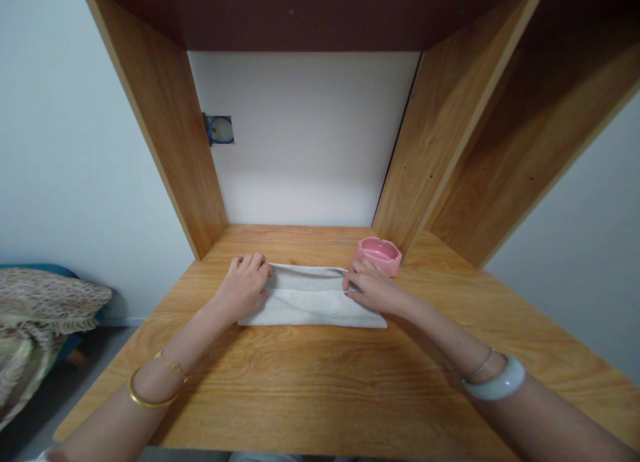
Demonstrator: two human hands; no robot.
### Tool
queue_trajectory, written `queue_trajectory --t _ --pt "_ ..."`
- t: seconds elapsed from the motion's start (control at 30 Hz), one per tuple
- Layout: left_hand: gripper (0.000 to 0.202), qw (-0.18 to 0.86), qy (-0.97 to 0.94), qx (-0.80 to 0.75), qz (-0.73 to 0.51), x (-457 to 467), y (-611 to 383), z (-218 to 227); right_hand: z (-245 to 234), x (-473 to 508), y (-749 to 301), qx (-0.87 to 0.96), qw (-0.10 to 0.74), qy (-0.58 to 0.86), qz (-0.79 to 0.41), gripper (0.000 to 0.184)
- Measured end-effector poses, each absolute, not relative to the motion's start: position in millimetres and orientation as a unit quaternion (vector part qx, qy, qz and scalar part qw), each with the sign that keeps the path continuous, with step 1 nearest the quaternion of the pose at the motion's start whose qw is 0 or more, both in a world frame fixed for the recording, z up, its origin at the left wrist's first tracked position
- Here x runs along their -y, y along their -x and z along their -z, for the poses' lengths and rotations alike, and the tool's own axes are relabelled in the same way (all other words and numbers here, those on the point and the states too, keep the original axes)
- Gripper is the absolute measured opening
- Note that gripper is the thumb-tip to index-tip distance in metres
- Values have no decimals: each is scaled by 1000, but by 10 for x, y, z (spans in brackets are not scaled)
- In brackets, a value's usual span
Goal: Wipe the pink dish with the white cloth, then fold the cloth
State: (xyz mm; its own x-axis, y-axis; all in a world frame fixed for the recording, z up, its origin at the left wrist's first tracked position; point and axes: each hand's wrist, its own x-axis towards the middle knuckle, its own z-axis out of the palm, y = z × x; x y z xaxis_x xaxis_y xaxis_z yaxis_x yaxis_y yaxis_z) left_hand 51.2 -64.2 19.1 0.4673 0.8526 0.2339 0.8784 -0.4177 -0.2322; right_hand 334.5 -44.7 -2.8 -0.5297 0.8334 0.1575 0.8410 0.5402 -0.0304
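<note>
A folded white cloth [310, 305] lies flat on the wooden desk [310, 389]. My left hand [243, 285] rests on the cloth's left end, fingers curled and pinching its far edge. My right hand [371, 287] lies on the cloth's right end, fingers pinched on the far edge there. A gold bangle sits on my left wrist; a pale jade bangle and a thin bracelet sit on my right wrist.
A pink square dish [379, 255] stands just behind my right hand. Wooden side panels [170, 129] and a shelf overhead box in the desk. A wall socket [219, 130] is on the white back wall. Patterned bedding [40, 315] lies at far left.
</note>
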Motion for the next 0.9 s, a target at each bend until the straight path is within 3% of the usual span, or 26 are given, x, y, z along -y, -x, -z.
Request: queue_trajectory --t 0.4,0.6,0.77,0.9 --pt "17 179 850 492 54 674 -502 -181 -6 403 -3398 872 86 479 47 5" --pt "23 163 873 454 67 689 -434 -244 18 472 -3425 867 164 466 69 23" --pt "32 90 886 448 75 731 -311 -284 -49 766 -3495 882 158 424 133 36" --pt "29 2 886 458 74 787 -245 -275 10 960 -3532 890 140 417 122 29"
